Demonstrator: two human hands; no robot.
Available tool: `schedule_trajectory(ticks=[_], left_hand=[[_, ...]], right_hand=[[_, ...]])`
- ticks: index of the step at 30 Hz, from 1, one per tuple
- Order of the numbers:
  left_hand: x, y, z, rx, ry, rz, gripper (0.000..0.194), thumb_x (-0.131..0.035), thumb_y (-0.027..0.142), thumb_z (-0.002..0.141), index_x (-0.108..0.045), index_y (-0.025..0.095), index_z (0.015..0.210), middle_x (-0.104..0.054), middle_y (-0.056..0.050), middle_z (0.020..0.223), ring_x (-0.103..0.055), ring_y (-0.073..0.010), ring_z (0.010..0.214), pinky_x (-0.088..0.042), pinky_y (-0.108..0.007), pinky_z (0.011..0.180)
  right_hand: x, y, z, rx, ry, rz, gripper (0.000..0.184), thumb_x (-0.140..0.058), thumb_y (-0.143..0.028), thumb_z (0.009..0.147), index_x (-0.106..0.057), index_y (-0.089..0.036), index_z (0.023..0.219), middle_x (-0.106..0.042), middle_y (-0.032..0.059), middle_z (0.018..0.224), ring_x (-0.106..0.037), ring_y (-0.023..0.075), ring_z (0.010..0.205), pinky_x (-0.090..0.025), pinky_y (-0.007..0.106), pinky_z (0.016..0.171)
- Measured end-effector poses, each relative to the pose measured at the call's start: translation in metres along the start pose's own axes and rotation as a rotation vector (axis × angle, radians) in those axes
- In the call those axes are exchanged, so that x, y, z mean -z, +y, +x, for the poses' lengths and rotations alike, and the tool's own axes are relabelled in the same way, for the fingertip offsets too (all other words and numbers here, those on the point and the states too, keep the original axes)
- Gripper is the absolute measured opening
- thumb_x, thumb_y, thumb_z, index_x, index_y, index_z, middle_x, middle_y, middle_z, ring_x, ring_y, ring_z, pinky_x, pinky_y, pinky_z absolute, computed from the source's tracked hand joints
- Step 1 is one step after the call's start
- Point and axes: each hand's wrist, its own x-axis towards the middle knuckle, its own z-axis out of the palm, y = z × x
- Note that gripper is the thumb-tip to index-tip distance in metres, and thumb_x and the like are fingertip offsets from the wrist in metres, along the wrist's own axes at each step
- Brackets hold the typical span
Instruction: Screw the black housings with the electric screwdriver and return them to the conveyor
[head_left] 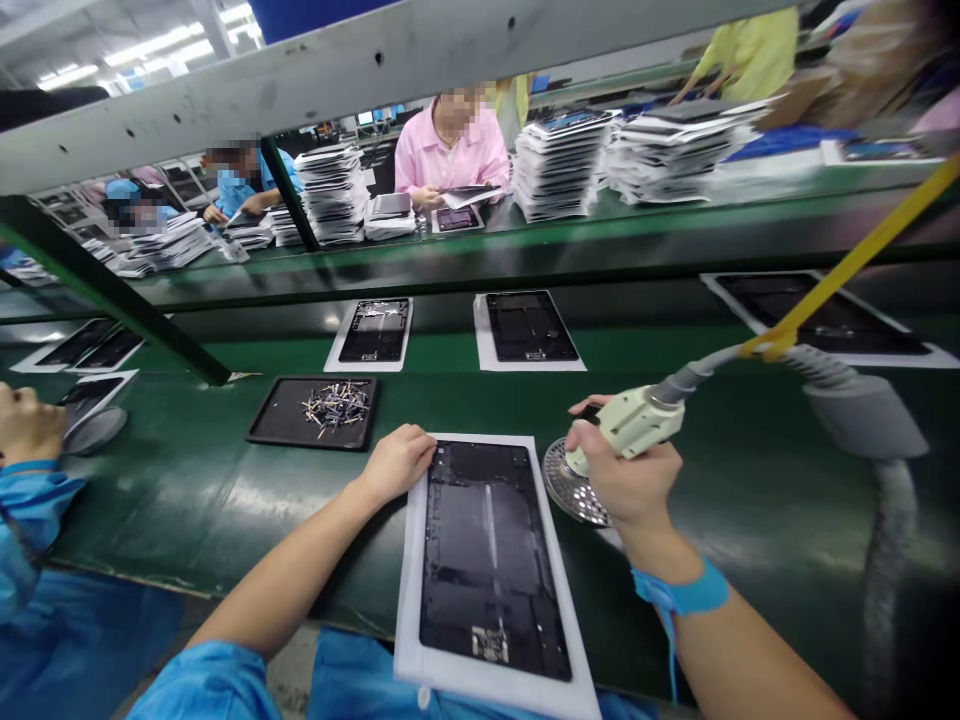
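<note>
In front of me lies an opened tablet [491,560], its dark inner side up, on a white sheet [420,655] that reaches the table's near edge. My left hand [399,462] has its fingers closed at the tablet's upper left corner. My right hand [634,480] is wrapped round a pale green electric screwdriver [637,420], whose grey cable hangs from a yellow strap [862,250]. Below that hand sits a round metal dish with many small holes [559,480]; the tool's tip is hidden. A blue band [686,590] circles my right wrist.
A black tray [277,412] holds many small loose parts. More opened tablets on white sheets [375,330] lie along the green bench's far side. A co-worker's hand [30,425] is at far left. A slanted green post [112,290] and stacked sheets [562,165] stand beyond.
</note>
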Motion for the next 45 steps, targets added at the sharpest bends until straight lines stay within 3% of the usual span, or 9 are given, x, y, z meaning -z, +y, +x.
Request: schedule_trajectory(ticks=[4,10,14,17,20,29,45], left_hand=[[0.008,0.017,-0.004,-0.007,-0.084,0.158,0.022,-0.049,0.021,0.102,-0.069,0.021,0.092,-0.069,-0.008,0.092,-0.063,-0.0213,0.089,-0.053,-0.032,0.076],[0.013,0.041,-0.017,0.032,-0.111,0.237,0.023,-0.054,0.027,0.099,-0.064,0.019,0.119,-0.067,-0.014,0.115,-0.06,-0.0285,0.104,-0.052,-0.04,0.082],[0.007,0.025,-0.011,0.085,-0.021,0.094,0.023,-0.052,0.029,0.1,-0.066,0.019,0.117,-0.068,-0.013,0.109,-0.061,-0.0279,0.1,-0.05,-0.041,0.085],[0.001,0.003,0.004,0.144,0.037,-0.114,0.023,-0.049,0.03,0.102,-0.07,0.02,0.099,-0.068,-0.008,0.089,-0.063,-0.0221,0.086,-0.05,-0.035,0.08],[-0.002,-0.01,0.014,0.161,0.018,-0.248,0.024,-0.054,0.032,0.1,-0.07,0.021,0.086,-0.067,-0.004,0.081,-0.063,-0.0189,0.08,-0.048,-0.031,0.073],[-0.001,-0.007,0.014,0.167,0.021,-0.255,0.022,-0.055,0.032,0.097,-0.07,0.021,0.085,-0.067,-0.004,0.081,-0.062,-0.019,0.079,-0.046,-0.031,0.074],[-0.002,-0.008,0.014,0.167,0.021,-0.258,0.02,-0.057,0.031,0.097,-0.071,0.022,0.086,-0.067,-0.003,0.08,-0.062,-0.0191,0.08,-0.046,-0.031,0.073]], right_hand=[[-0.001,-0.003,0.0,0.011,0.007,0.016,0.02,-0.076,-0.025,0.075,-0.068,-0.018,0.091,-0.069,0.0004,0.07,-0.062,0.0144,0.048,-0.055,0.03,0.051],[0.004,-0.007,0.003,0.053,0.02,-0.002,0.017,-0.075,-0.025,0.076,-0.067,-0.019,0.09,-0.07,0.0011,0.075,-0.061,0.0134,0.048,-0.056,0.03,0.051],[0.006,0.001,0.007,0.049,0.022,0.0,0.018,-0.073,-0.027,0.08,-0.066,-0.019,0.095,-0.07,0.0014,0.08,-0.061,0.0128,0.049,-0.055,0.029,0.051],[0.004,0.008,0.011,0.053,0.04,0.005,0.023,-0.074,-0.03,0.079,-0.065,-0.02,0.098,-0.071,0.0017,0.083,-0.061,0.0124,0.049,-0.055,0.029,0.049],[-0.002,0.012,0.015,0.057,0.055,0.025,0.028,-0.075,-0.032,0.078,-0.064,-0.02,0.101,-0.069,0.0001,0.081,-0.061,0.0122,0.049,-0.054,0.028,0.049],[-0.008,0.019,0.017,0.074,0.02,-0.01,0.028,-0.073,-0.031,0.08,-0.063,-0.021,0.104,-0.07,0.0007,0.085,-0.062,0.0114,0.051,-0.055,0.028,0.051],[-0.01,0.024,0.015,0.054,0.034,0.003,0.029,-0.075,-0.028,0.077,-0.065,-0.021,0.103,-0.069,-0.0015,0.077,-0.062,0.0123,0.051,-0.055,0.027,0.052]])
